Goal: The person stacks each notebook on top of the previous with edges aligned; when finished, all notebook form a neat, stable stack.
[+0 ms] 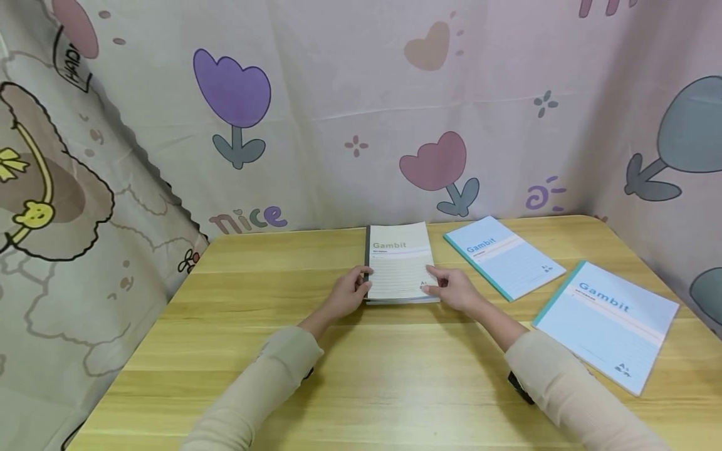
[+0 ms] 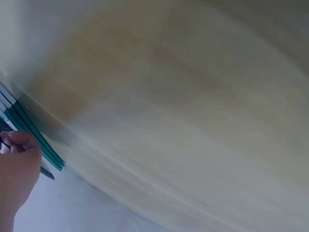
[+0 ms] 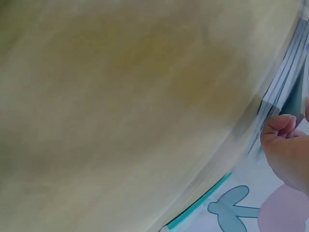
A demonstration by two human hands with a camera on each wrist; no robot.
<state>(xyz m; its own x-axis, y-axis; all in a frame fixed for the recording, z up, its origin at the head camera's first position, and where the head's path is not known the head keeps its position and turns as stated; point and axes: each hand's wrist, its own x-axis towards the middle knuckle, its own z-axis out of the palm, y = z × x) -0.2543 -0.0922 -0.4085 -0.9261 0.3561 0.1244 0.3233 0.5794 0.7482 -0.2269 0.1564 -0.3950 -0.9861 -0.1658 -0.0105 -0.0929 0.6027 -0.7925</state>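
Observation:
A cream "Gambit" notebook (image 1: 399,260) with a dark spine lies on top of a small notebook stack (image 2: 36,133) at the table's back middle. Teal spines of the lower notebooks show in the left wrist view. My left hand (image 1: 348,291) pinches the top notebook at its spine edge. On the opposite edge, my right hand (image 1: 455,289) pinches the same notebook near its lower corner. A gap shows between it and the stacked notebooks (image 3: 276,92) in the right wrist view, so that side is slightly raised.
Two light-blue "Gambit" notebooks with teal spines lie to the right: one at the back (image 1: 504,257), a larger one (image 1: 606,326) nearer the front. The wooden table (image 1: 225,351) meets a patterned curtain (image 1: 327,113) behind and at both sides.

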